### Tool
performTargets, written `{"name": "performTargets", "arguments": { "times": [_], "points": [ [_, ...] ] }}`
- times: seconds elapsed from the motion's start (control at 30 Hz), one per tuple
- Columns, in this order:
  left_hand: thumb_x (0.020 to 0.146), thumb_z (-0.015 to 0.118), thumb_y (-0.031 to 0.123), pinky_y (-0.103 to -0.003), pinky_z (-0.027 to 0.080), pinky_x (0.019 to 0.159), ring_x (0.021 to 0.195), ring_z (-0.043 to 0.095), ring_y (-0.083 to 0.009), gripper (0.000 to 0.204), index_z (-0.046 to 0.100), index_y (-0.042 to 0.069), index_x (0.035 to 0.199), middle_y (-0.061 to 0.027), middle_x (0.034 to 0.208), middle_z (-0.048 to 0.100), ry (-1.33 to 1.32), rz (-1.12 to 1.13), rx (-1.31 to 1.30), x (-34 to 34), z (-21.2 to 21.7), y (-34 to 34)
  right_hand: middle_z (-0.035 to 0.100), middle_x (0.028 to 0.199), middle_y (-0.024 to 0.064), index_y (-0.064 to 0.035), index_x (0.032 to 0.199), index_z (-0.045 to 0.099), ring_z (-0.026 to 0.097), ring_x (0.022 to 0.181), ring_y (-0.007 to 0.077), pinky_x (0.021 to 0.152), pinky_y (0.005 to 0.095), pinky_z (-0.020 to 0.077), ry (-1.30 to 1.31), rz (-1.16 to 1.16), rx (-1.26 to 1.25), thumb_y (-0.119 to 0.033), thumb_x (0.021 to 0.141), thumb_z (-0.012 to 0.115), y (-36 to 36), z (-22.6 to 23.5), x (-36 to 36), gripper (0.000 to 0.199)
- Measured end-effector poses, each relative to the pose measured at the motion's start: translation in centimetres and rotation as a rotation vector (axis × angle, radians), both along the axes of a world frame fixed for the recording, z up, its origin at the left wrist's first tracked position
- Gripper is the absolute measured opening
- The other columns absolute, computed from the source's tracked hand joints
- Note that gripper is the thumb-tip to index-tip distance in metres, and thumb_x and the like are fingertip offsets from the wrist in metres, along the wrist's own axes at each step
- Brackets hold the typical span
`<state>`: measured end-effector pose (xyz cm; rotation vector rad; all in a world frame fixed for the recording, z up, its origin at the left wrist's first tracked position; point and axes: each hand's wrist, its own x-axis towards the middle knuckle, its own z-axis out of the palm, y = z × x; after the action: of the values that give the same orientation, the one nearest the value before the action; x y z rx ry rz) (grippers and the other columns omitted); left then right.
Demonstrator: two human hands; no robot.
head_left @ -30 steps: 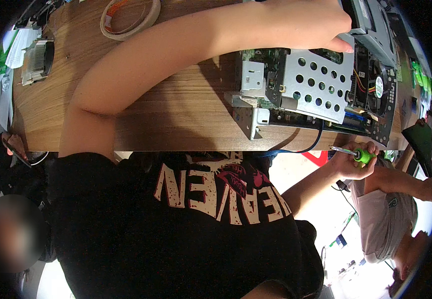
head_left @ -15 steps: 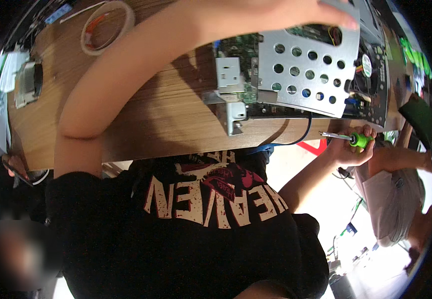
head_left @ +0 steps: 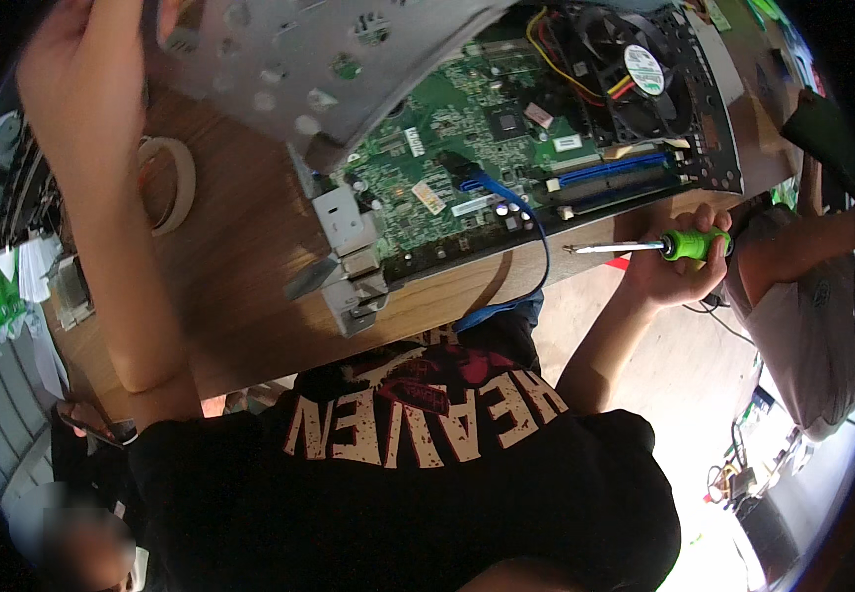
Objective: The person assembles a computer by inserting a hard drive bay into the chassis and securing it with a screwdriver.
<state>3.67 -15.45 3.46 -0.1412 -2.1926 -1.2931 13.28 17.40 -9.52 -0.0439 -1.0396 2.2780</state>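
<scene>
My left hand [head_left: 87,94] is raised at the upper left, its fingers closed at the edge of a grey perforated metal plate [head_left: 280,74]. The plate is tilted up off the computer case, slightly blurred, and its far part runs out of view. Beneath it lies a green circuit board [head_left: 487,94], with a black fan [head_left: 585,59] at its far right and blue memory slots [head_left: 615,176] near its front right. A blue cable [head_left: 546,247] is plugged into the board and hangs over the table edge. My right hand [head_left: 679,276] grips a green-handled screwdriver [head_left: 689,245], its shaft pointing left, just off the table's front edge.
On the wooden table [head_left: 240,266] a roll of tape [head_left: 183,187] lies left of the case. A small metal part [head_left: 72,296] sits at the left end. Another person [head_left: 802,296] is close on the right; a second one with a phone [head_left: 92,424] is at the lower left.
My left hand has swung left, carrying the metal plate up off the case and baring the board and fan. My right hand, still holding the screwdriver, has moved slightly.
</scene>
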Motion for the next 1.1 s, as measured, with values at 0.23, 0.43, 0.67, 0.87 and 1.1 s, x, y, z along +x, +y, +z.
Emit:
{"name": "performTargets", "arguments": {
  "times": [0.23, 0.43, 0.67, 0.87, 1.1],
  "points": [
    [0.087, 0.058, 0.019, -0.017, 0.035, 0.057, 0.061, 0.048, -0.0059, 0.020, 0.064, 0.001, 0.096, -0.0006, 0.066, 0.057, 0.076, 0.054, -0.072, -1.1, -3.9, -4.6, 0.047, 0.081, 0.0069, -0.0094, 0.102, 0.040, 0.035, 0.043, 0.0045, 0.044, 0.0163, 0.0368, 0.017, 0.030, -0.085, -0.018, 0.082, 0.048, -0.7, 0.5, 0.0, 0.023],
    [0.086, 0.060, 0.019, -0.017, 0.035, 0.054, 0.058, 0.048, -0.0050, 0.021, 0.065, 0.001, 0.095, -0.0001, 0.073, 0.061, -0.001, 0.064, -0.053, -1.0, -4.2, -4.0, 0.045, 0.081, 0.0070, -0.0089, 0.104, 0.037, 0.040, 0.046, 0.0049, 0.044, 0.0162, 0.0383, 0.026, 0.073, -0.062, -0.017, 0.082, 0.047, -0.8, 0.7, 0.0, 0.025],
    [0.088, 0.057, 0.022, -0.018, 0.035, 0.055, 0.063, 0.049, -0.0051, 0.025, 0.062, 0.000, 0.098, -0.0024, 0.074, 0.059, 0.000, 0.129, -0.212, -0.9, -4.1, -3.3, 0.046, 0.080, 0.0070, -0.0091, 0.104, 0.037, 0.039, 0.046, 0.0043, 0.045, 0.0168, 0.0394, -0.002, 0.040, -0.073, -0.018, 0.082, 0.047, -0.6, 0.6, 0.0, 0.026],
    [0.088, 0.056, 0.019, -0.023, 0.041, 0.064, 0.073, 0.053, -0.0109, 0.022, 0.060, -0.001, 0.095, -0.0067, 0.086, 0.059, 0.181, 0.140, 0.178, -1.1, -2.9, -4.5, 0.046, 0.080, 0.0072, -0.0095, 0.104, 0.036, 0.037, 0.042, 0.0045, 0.043, 0.0183, 0.0398, 0.037, 0.101, -0.032, -0.019, 0.082, 0.049, -0.3, 0.3, 0.1, 0.027],
    [0.091, 0.048, 0.014, -0.020, 0.045, 0.058, 0.078, 0.057, -0.0114, 0.021, 0.059, -0.001, 0.100, -0.0077, 0.085, 0.062, 0.086, 0.206, 0.067, 0.3, -2.2, -5.4, 0.046, 0.081, 0.0085, -0.0102, 0.105, 0.036, 0.038, 0.045, 0.0059, 0.044, 0.0195, 0.0411, 0.015, 0.069, -0.094, -0.019, 0.080, 0.051, -0.7, 0.2, 0.2, 0.030]
  ]
}}
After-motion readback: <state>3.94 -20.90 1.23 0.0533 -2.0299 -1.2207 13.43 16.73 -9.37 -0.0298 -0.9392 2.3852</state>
